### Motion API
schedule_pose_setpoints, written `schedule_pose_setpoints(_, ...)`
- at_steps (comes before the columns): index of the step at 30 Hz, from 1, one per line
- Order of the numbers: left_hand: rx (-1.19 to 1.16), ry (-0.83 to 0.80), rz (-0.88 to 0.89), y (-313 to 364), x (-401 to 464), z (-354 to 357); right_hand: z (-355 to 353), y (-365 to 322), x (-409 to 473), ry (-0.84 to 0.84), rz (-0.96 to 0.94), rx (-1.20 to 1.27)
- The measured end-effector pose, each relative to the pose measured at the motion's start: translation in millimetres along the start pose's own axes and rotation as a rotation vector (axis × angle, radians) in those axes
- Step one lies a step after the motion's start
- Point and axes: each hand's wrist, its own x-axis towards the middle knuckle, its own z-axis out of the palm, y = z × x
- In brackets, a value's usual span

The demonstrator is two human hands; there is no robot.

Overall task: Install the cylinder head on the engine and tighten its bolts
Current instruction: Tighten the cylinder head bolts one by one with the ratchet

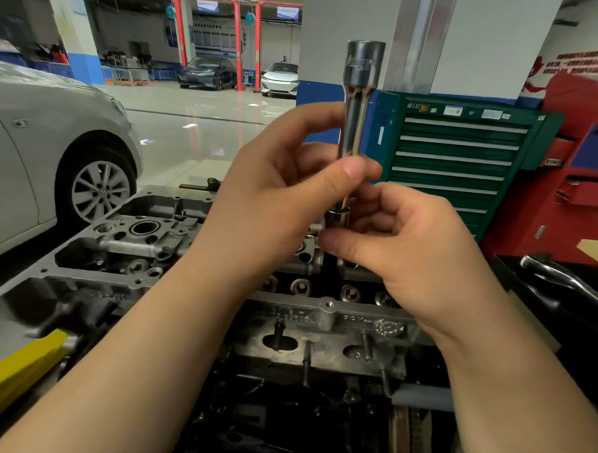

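The grey cylinder head (125, 239) lies on the dark engine block (282, 414) below my hands, its valve openings and studs facing up. A long chrome socket extension (359, 102) stands upright above the head's middle. My left hand (274, 204) grips its shaft with thumb and fingers. Just below, my right hand (409, 251) pinches a small dark socket (339, 217) at the extension's lower end. What lies under the socket is hidden by my fingers.
A silver car (47, 153) stands close on the left. A green tool cabinet (458, 158) and a red tool chest (573, 190) are at the right. A chrome handle (562, 279) lies on a dark tray at the right. A yellow block (17, 368) sits at the lower left.
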Motion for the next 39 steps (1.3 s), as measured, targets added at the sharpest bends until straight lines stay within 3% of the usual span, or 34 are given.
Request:
schedule_pose_setpoints(3,0.102,0.042,0.052,-1,1,1,1,0,0,0.044,0.0,-0.041)
schedule_pose_setpoints(8,0.126,0.115,0.043,-4,3,-4,-4,1,0,-0.126,-0.003,0.127)
schedule_pose_setpoints(13,0.022,0.056,0.041,-3,2,-2,-4,1,1,-0.032,0.009,0.082)
schedule_pose_setpoints(19,0.147,0.164,0.104,-2,3,0,-3,0,0,-0.068,0.003,0.125)
schedule_pose_setpoints(23,0.126,0.086,0.149,-2,2,0,-4,-2,-2,-0.163,-0.017,0.151)
schedule_pose_setpoints(29,0.055,0.058,0.151,0,-2,4,0,-1,-1,-0.025,0.015,0.057)
schedule_pose_setpoints(36,0.208,0.078,0.176,-4,2,1,1,-1,-1,0.034,0.003,0.02)
schedule_pose_setpoints(39,0.194,0.06,0.169,-3,2,-2,0,-1,-2,-0.08,-0.02,0.066)
